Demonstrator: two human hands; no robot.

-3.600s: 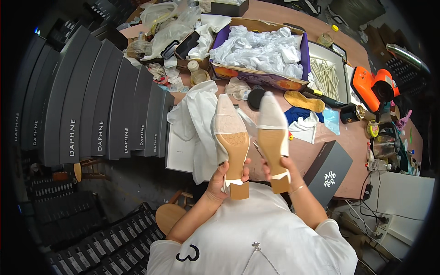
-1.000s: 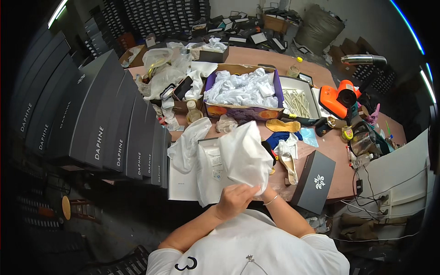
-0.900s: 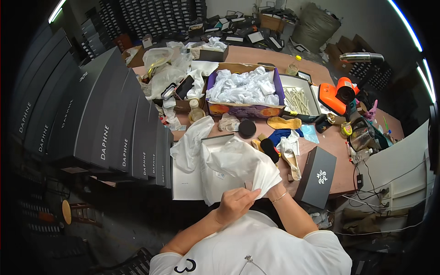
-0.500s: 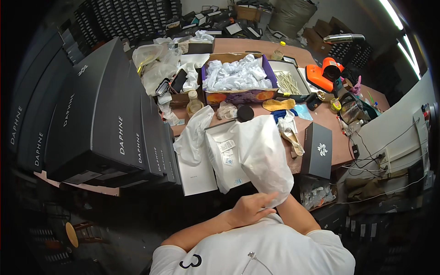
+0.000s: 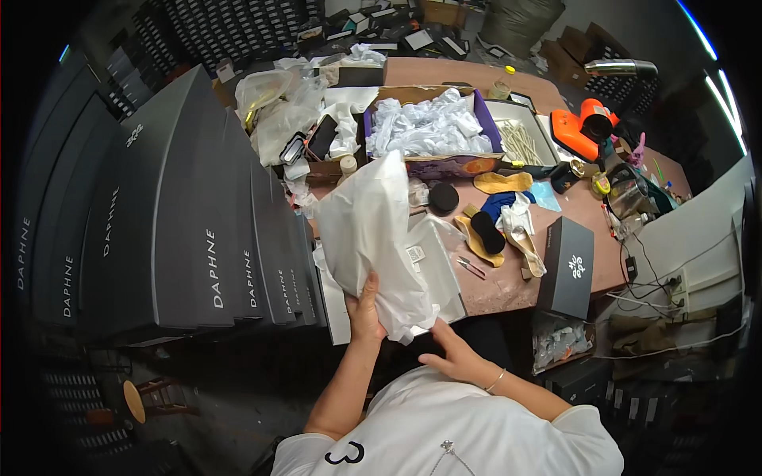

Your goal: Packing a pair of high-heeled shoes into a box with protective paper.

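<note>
A soft white bag (image 5: 361, 226) stands tilted over the open shoe box, full enough that something seems to be inside, though its contents are hidden. My left hand (image 5: 366, 311) grips the lower part of this bag, thumb in front and fingers behind. At the bag's lower right corner, my right hand (image 5: 463, 361) has its index finger reaching up to the edge, with the thumb spread away from it. Beneath the bag lies the shoe box (image 5: 446, 274), white inside, with a small printed slip (image 5: 415, 254). A white box part (image 5: 335, 313) lies to its left, mostly covered.
Tall dark boxes (image 5: 178, 230) are stacked at the left. Behind stands a purple carton (image 5: 452, 165) of crumpled white paper. Yellow insoles (image 5: 482, 242), small scissors-like tools (image 5: 471, 267), a pale shoe (image 5: 525, 242) and a dark closed box (image 5: 567, 266) occupy the right side.
The bag has swung left and now rises upright in my left hand. My right hand, formerly hidden by the bag, shows beside it. The insoles and small tools are uncovered.
</note>
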